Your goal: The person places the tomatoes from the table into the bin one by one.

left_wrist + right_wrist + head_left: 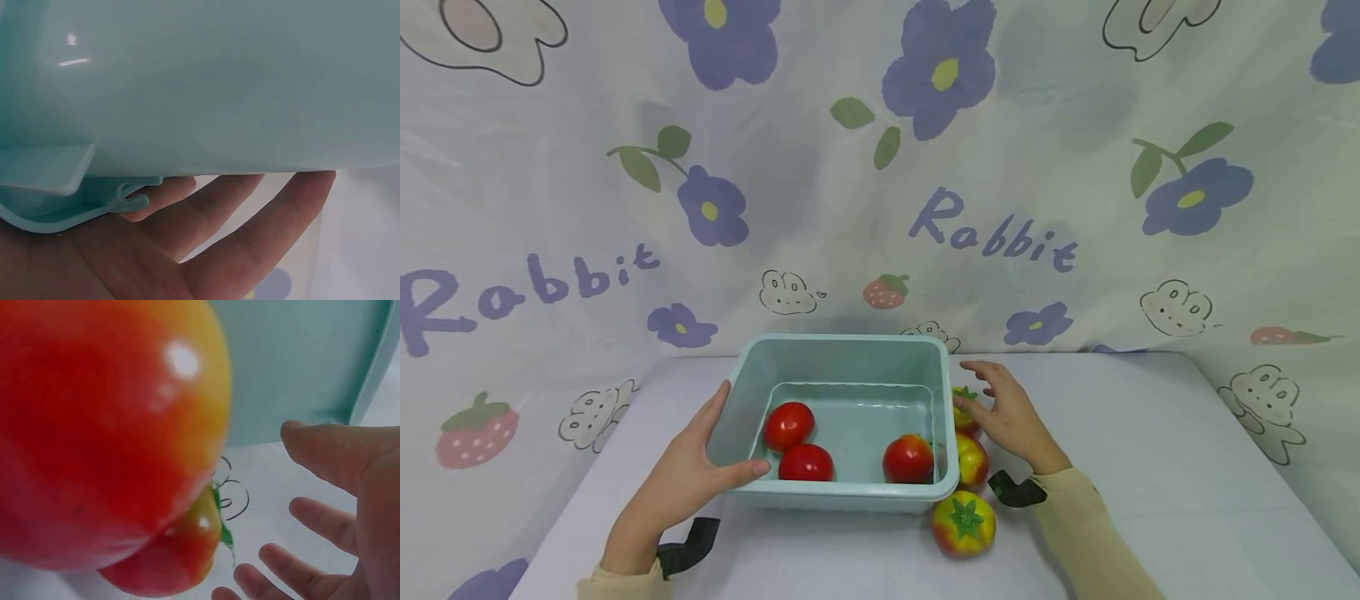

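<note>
My left hand (677, 467) grips the near left corner of a pale blue-green rectangular plastic box (838, 491), thumb over the rim and fingers along the outer left wall. My right hand (1011, 417) holds nothing; its fingers are spread just right of the box, beside the shiny red-and-yellow round tomato with a green calyx (967, 424), the farthest of three lined up along the right wall. The middle tomato (973, 462) and near tomato (964, 524) follow, the last at the near right corner.

Inside, two glossy red round tomatoes (788, 426) sit together at left and a single red tomato (908, 459) lies in the near right corner; box floor shows between them and up to the far wall. The white bench (1150, 467) stretches right of my right hand to its edge; behind the box's far rim hangs a flower-printed cloth (820, 200).
</note>
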`<state>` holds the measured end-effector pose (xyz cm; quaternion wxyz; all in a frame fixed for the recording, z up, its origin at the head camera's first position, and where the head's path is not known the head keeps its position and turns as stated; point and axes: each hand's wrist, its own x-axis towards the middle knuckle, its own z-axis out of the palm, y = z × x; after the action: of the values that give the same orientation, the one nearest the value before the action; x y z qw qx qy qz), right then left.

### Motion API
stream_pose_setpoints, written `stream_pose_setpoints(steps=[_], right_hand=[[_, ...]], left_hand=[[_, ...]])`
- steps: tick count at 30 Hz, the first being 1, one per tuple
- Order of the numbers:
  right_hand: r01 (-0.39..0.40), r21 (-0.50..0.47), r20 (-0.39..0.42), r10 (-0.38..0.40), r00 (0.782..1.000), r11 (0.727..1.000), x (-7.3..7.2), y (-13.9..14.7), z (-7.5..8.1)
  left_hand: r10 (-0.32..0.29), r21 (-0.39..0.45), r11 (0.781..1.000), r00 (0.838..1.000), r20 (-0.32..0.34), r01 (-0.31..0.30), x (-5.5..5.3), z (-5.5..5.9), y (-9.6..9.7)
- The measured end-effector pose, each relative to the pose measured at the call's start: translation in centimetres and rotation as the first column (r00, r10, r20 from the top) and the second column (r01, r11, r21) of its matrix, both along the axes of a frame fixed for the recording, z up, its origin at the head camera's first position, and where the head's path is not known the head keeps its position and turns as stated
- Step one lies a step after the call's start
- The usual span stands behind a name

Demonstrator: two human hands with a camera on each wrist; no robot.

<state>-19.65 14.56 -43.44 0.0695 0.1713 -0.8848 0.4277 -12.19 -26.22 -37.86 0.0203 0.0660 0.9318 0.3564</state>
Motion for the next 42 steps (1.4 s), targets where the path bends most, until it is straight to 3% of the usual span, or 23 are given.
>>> stream_pose_setpoints(steps=[28,42], right_hand=[[0.003,0.099,0.156,-0.019,0.988,0.995,-0.5,0.5,-1.9],[-0.017,0.089,0.218,-0.003,0.976,0.996,-0.7,0.5,-2.7]], left_hand=[[0.003,0.007,1.0,1.0,0.008,-0.003,0.2,0.1,0.1],[0.015,-0.002,1.0,1.0,-0.013,-0.015,0.2,-0.3,0.1]])
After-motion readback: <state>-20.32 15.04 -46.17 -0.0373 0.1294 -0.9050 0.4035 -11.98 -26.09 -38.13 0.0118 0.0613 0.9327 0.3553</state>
